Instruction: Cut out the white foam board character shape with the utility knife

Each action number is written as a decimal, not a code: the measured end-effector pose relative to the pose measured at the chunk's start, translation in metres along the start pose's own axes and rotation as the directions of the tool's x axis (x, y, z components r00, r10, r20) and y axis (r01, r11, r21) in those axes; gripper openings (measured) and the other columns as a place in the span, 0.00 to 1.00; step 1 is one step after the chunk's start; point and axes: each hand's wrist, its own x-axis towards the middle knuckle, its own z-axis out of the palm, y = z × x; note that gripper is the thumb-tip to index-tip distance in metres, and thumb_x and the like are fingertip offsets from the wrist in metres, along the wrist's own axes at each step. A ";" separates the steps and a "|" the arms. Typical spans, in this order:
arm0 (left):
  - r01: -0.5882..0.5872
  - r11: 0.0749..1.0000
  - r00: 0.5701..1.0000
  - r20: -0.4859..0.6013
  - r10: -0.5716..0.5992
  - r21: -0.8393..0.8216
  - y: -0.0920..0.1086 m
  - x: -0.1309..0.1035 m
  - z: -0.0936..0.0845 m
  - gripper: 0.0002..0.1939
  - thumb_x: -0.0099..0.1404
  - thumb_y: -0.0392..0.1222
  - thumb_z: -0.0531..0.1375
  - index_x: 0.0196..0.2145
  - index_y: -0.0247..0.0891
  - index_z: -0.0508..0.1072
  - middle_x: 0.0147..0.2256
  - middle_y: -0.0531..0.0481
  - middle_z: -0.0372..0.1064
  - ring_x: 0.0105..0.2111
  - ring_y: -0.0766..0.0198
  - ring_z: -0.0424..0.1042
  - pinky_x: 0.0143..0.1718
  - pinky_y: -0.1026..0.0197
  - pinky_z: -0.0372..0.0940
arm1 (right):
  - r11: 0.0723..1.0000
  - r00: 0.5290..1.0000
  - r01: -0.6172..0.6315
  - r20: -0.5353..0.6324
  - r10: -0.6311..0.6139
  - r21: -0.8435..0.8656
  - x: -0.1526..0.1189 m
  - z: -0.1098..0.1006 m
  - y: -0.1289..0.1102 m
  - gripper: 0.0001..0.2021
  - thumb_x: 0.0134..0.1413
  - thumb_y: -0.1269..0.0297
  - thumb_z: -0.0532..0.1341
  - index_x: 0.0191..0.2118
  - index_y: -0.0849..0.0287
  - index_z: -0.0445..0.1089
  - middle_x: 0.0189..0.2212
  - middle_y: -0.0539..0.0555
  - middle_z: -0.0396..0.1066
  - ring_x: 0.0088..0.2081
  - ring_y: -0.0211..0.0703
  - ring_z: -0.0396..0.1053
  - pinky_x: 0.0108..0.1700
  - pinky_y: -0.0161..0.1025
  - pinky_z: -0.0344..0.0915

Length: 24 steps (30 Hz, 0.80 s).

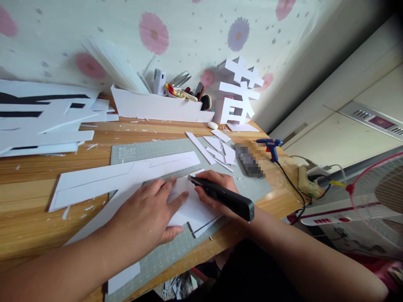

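Note:
My left hand [154, 209] lies with fingers spread on a white foam board [124, 199] marked with pencil lines, pressing it on the grey cutting mat [163, 260]. My right hand [218, 188] is wrapped round a black utility knife [225, 195]. The knife's tip points left and touches or hovers just over the board, close to my left fingers. Several cut white strips and scraps [220, 149] lie on the mat beyond my right hand.
A blue glue gun [272, 147] and a dark phone [249, 160] lie at the right. Behind stand a white organizer box [157, 105] and a white cut-out character [239, 92]. White sheets [47, 121] are stacked left; a fan [384, 188] stands right.

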 end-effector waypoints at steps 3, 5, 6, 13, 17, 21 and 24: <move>0.003 1.000 1.000 0.009 -0.003 0.004 0.001 0.000 0.001 0.34 0.54 0.49 0.74 0.57 0.40 0.75 0.56 0.24 0.70 0.52 0.32 0.73 0.47 0.36 0.73 | 1.000 1.000 0.003 0.014 -0.003 -0.011 -0.005 -0.002 -0.002 0.10 0.59 0.59 0.63 0.44 0.56 0.74 0.34 0.54 0.79 0.31 0.42 0.75 0.35 0.40 0.71; 0.002 1.000 1.000 0.017 -0.002 0.011 0.001 0.000 0.000 0.33 0.55 0.49 0.73 0.58 0.40 0.75 0.57 0.24 0.70 0.52 0.33 0.73 0.47 0.36 0.73 | 1.000 1.000 0.004 0.014 -0.004 -0.011 -0.007 -0.003 -0.002 0.09 0.59 0.59 0.64 0.44 0.55 0.74 0.34 0.54 0.79 0.31 0.42 0.75 0.35 0.39 0.71; 0.003 1.000 1.000 0.021 -0.004 0.015 0.001 0.000 0.000 0.32 0.56 0.49 0.72 0.58 0.40 0.75 0.57 0.25 0.69 0.51 0.33 0.73 0.47 0.36 0.73 | 1.000 1.000 0.009 0.014 -0.009 -0.015 -0.008 -0.003 -0.002 0.09 0.59 0.59 0.64 0.44 0.55 0.74 0.34 0.54 0.79 0.31 0.42 0.75 0.35 0.39 0.70; 0.030 0.999 0.995 0.098 -0.032 0.022 0.002 0.002 -0.005 0.30 0.59 0.49 0.70 0.58 0.42 0.74 0.60 0.27 0.67 0.49 0.36 0.73 0.47 0.37 0.73 | 0.999 1.000 0.013 0.007 -0.013 -0.040 -0.019 -0.008 -0.010 0.09 0.58 0.61 0.64 0.43 0.57 0.74 0.33 0.54 0.79 0.30 0.40 0.75 0.34 0.37 0.70; 0.062 0.998 0.985 0.158 -0.065 0.029 0.004 0.005 -0.011 0.30 0.60 0.49 0.70 0.59 0.44 0.73 0.61 0.30 0.65 0.49 0.38 0.72 0.48 0.39 0.72 | 0.999 1.000 0.028 -0.009 -0.029 -0.042 -0.029 -0.011 -0.013 0.07 0.58 0.63 0.63 0.42 0.57 0.73 0.29 0.51 0.77 0.27 0.38 0.73 0.33 0.34 0.69; 0.080 0.996 0.966 0.244 -0.084 0.027 0.005 0.007 -0.016 0.29 0.64 0.50 0.66 0.61 0.45 0.72 0.62 0.31 0.65 0.50 0.38 0.71 0.50 0.39 0.71 | 0.998 0.997 0.042 -0.056 -0.044 -0.044 -0.040 -0.010 -0.012 0.07 0.57 0.64 0.64 0.42 0.56 0.73 0.28 0.50 0.76 0.25 0.36 0.71 0.30 0.32 0.68; 0.075 0.997 0.962 0.262 -0.082 0.038 0.004 0.008 -0.017 0.28 0.66 0.51 0.64 0.62 0.46 0.71 0.62 0.32 0.64 0.50 0.39 0.71 0.49 0.40 0.71 | 0.997 0.996 0.064 -0.061 -0.067 -0.045 -0.045 -0.010 -0.013 0.07 0.57 0.64 0.64 0.42 0.56 0.72 0.27 0.50 0.76 0.24 0.36 0.71 0.29 0.32 0.67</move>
